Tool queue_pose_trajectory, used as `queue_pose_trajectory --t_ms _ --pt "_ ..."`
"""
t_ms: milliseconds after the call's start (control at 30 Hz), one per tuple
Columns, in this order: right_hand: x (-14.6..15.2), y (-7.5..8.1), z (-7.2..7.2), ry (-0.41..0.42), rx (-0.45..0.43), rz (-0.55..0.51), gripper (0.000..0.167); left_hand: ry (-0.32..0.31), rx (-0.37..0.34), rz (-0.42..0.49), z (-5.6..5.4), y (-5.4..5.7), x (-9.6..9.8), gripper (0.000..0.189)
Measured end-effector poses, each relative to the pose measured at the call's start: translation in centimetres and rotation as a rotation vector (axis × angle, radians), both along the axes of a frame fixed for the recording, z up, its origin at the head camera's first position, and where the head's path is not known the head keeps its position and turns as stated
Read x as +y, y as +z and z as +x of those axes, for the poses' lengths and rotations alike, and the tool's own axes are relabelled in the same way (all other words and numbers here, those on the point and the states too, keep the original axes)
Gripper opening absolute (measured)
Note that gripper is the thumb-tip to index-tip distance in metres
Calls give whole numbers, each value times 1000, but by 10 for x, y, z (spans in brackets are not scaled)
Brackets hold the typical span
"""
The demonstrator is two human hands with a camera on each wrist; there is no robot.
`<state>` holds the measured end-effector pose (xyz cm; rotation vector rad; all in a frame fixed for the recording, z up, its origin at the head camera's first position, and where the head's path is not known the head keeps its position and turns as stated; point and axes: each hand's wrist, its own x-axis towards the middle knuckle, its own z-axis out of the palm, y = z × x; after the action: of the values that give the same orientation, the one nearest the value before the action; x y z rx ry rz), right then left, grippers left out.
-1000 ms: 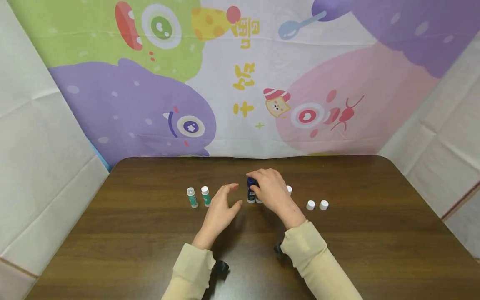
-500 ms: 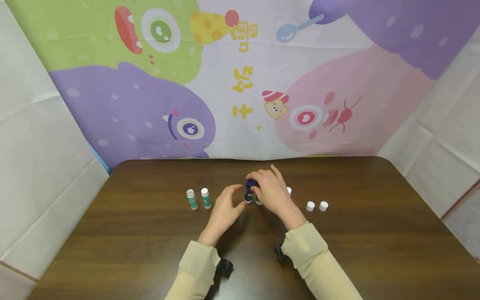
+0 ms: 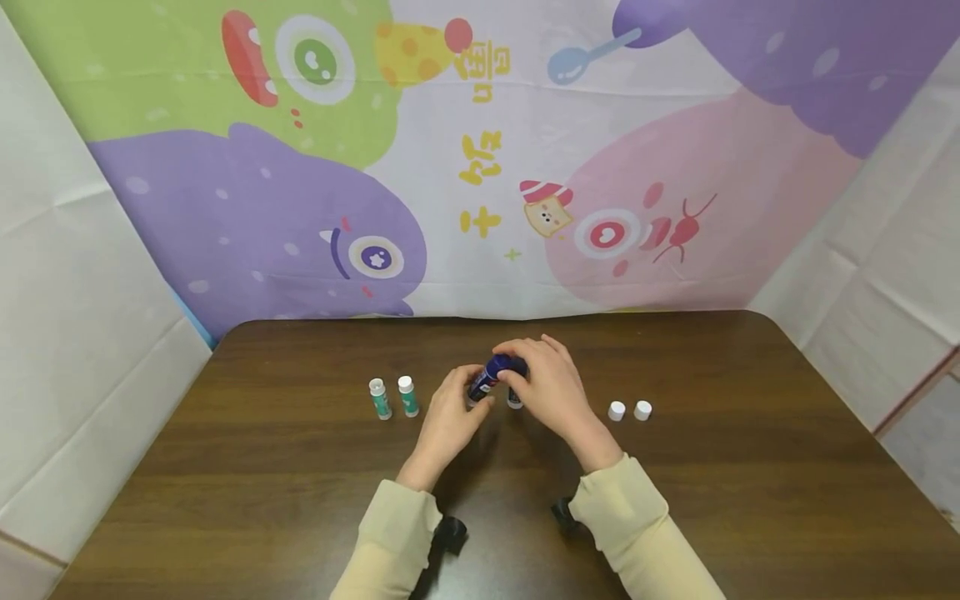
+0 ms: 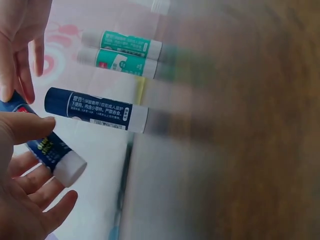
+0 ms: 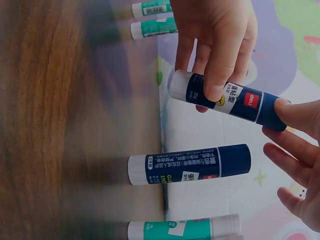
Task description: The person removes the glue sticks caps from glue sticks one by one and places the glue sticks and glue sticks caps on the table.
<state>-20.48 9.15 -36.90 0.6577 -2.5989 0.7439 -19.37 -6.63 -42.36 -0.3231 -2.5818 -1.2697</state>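
A navy glue stick (image 3: pixel 486 380) is held tilted between both hands. My left hand (image 3: pixel 448 421) pinches its body near the white base, thumb on one side and fingers on the other. At the navy cap end, my right hand (image 3: pixel 551 390) grips between thumb and fingertips, as the right wrist view shows with the glue stick (image 5: pixel 232 101). A second navy glue stick (image 5: pixel 190 165) stands upright on the table close by, partly hidden behind the right hand in the head view.
Two green glue sticks (image 3: pixel 381 400) stand left of the hands. Two more green glue sticks (image 4: pixel 125 61) appear in the left wrist view, hidden by the right hand in the head view. Two small white caps (image 3: pixel 630 411) sit at the right on the brown table (image 3: pixel 300 500).
My left hand has moved right and taken hold of the navy glue stick's lower part. The stick, upright before, now leans with its base swung left. My right hand stays on its cap end.
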Motion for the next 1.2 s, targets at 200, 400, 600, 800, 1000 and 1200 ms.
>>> queue_pose_trajectory --t_ms 200,400,600,800,1000,1200 --pt "6 -5 3 27 16 -138 28 14 38 24 1 -2 0 34" --pt "9 -12 6 39 -17 -219 29 -9 57 3 5 1 -7 28" --pt "12 -11 10 54 -11 -259 30 -9 92 -19 6 15 -13 28" --pt "16 -11 14 49 -80 -313 30 15 165 -82 8 25 -15 28" --pt "17 -17 16 66 -112 -411 30 44 301 -171 8 29 -15 30" --pt "17 -19 16 65 -151 -470 28 43 441 -223 9 31 -15 33"
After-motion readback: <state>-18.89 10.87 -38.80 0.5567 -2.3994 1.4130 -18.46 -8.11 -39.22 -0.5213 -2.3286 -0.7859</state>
